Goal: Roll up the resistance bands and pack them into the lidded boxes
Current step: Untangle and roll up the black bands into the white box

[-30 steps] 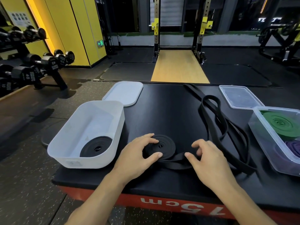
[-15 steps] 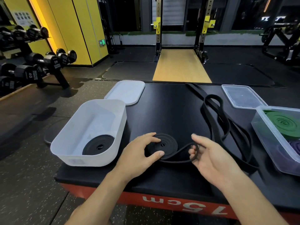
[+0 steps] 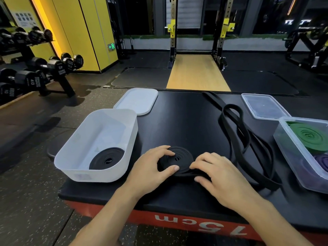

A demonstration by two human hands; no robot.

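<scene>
A half-rolled black band coil (image 3: 177, 158) lies flat on the black platform top (image 3: 186, 121). My left hand (image 3: 152, 169) grips the coil from the left, fingers on top and thumb at its front edge. My right hand (image 3: 218, 176) holds the band's loose strand against the coil's right side. The unrolled rest of the black band (image 3: 237, 128) snakes back to the right. A white box (image 3: 99, 144) on the left holds one rolled black band (image 3: 106, 158). A clear box (image 3: 301, 150) on the right holds a green roll (image 3: 308, 137) and a purple roll (image 3: 323, 161).
The white lid (image 3: 136, 101) lies behind the white box and the clear lid (image 3: 264, 106) behind the clear box. The platform's red front edge (image 3: 195, 222) is just below my wrists. A dumbbell rack (image 3: 35, 68) stands far left; a squat rack (image 3: 197, 32) lies beyond.
My right hand, palm-up with a loop of band half a second ago, has turned over and now lays the strand against the coil. The coil has grown slightly; my left hand stays on it.
</scene>
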